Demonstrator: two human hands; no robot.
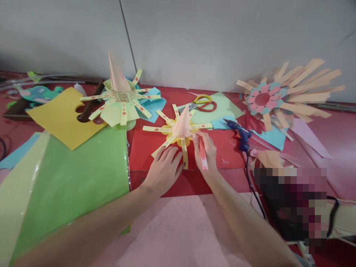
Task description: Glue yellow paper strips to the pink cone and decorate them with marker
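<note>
In the middle stands a small pink paper cone (pixel 182 125) on a yellow flower-shaped paper base, with pale yellow strips bearing red stars and marks (pixel 157 129) spread around it. My left hand (pixel 165 167) lies flat over the near strips, fingers stretched out and slightly apart, pressing the paper against the red board (pixel 225 152). Close to the cone's right side, my right hand (pixel 206 152) is closed around a red marker (pixel 203 154). Its back end points toward me, while its tip, by the right-hand strip, is hard to make out.
A taller paper cone piece (pixel 119 81) stands back left, beside a yellow sheet (pixel 66 115) and green sheets (pixel 83 170). Scissors (pixel 198 104) lie behind the small cone. A blue glue gun (pixel 240 135) with a cord is to the right, below a paper-strip flower (pixel 263 99).
</note>
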